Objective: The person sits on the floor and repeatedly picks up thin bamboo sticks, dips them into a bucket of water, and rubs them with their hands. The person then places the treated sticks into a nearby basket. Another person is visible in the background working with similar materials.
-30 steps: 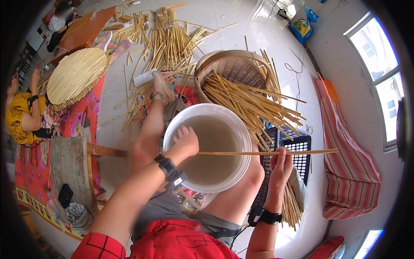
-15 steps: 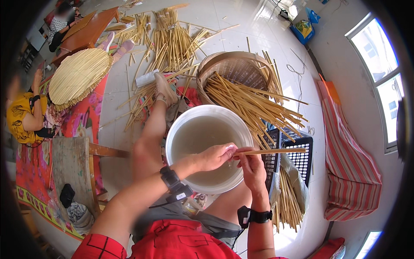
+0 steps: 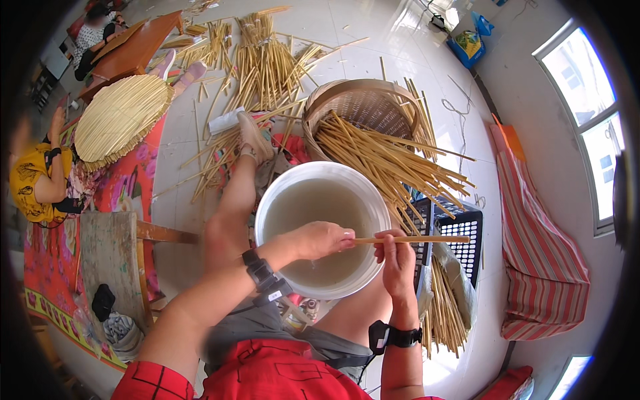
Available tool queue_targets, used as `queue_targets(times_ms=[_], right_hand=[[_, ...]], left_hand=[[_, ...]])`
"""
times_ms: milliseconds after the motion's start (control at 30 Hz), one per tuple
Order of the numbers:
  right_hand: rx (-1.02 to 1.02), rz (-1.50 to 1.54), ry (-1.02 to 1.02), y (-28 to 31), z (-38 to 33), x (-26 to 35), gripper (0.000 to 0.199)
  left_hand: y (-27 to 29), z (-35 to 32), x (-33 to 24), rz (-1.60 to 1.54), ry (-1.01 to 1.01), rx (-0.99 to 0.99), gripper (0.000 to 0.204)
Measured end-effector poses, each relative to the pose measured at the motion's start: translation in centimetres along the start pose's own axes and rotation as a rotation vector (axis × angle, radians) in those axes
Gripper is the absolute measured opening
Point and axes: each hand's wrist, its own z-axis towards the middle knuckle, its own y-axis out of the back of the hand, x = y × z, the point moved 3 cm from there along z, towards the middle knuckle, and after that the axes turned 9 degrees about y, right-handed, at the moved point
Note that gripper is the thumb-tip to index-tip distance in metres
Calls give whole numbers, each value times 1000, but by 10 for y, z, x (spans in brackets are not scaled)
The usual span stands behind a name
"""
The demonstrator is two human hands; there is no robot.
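Over a white bucket (image 3: pixel 268 193) of cloudy water, I hold one tan straw stalk (image 3: pixel 433 239) level, pointing off to the right. My left hand (image 3: pixel 319 240) is closed at the stalk's left end, with a small whitish bit at its fingertips that I cannot make out. Farther along, by the bucket's right rim, my right hand (image 3: pixel 397 261) pinches the stalk between thumb and fingers. Just beyond the bucket lies a wicker basket (image 3: pixel 363 93), tilted, with many loose stalks (image 3: pixel 387 157) spilling out of it to the right.
Black plastic crates (image 3: pixel 463 230) stand right of the bucket, beside another stalk bundle (image 3: pixel 443 313). More stalks (image 3: pixel 263 60) lie spread over the floor ahead. At left are a wooden chair (image 3: pixel 110 267) and a seated person in yellow (image 3: pixel 40 177) next to a round woven straw mat (image 3: pixel 123 120).
My left hand has drawn a little left, away from my right hand, so more stalk shows between them. The stalk's right end has come slightly left and down.
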Motion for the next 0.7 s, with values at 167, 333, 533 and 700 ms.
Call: queue_targets(times_ms=[167,333,533,700], right_hand=[[23,120,56,18,0,3,22],[-21,40,62,35,1,10,22],[69,-144,24,19,-2,1,19],[83,-273,9,8,-4,-5,21]], left_hand=[[-1,-13,36,403,191,119,16],[-2,-9,70,872,736,440,40],[-16,1,90,818,857,371,44],[-22,5,52,218,322,247,53]])
